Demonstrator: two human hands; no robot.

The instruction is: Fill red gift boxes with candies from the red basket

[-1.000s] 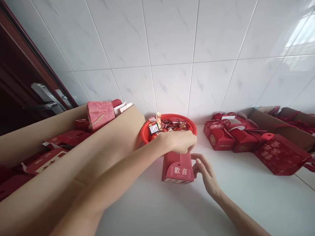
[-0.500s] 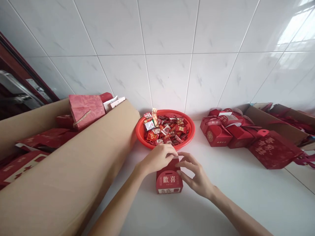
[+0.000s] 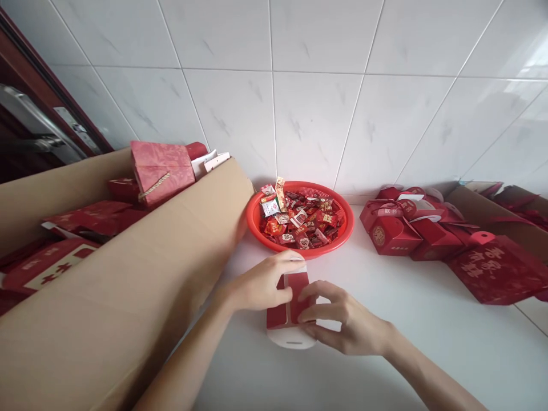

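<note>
A small red box (image 3: 298, 299) lies on the white tabletop below the basket, its white slotted flap spread toward me and another white flap at its far end. My left hand (image 3: 268, 282) grips the box's far left part, thumb over the red panels and fingers at the far flap. From the right, my right hand (image 3: 338, 317) has its fingertips on the box's right side, the fingers slightly spread. Just beyond, a red plastic basket (image 3: 349, 220) holds several wrapped candies (image 3: 299, 217).
At left a large cardboard box (image 3: 171, 251) contains red boxes and a pink-red bag (image 3: 160, 168). Several red gift boxes (image 3: 394, 234) stand at right, beside a larger red box (image 3: 499, 268) and a cardboard carton (image 3: 479, 214). A tiled wall (image 3: 317, 125) rises behind.
The small box's printed front is out of sight; its white-backed flap now lies spread toward me. Both hands have shifted over it, and the view has turned slightly left.
</note>
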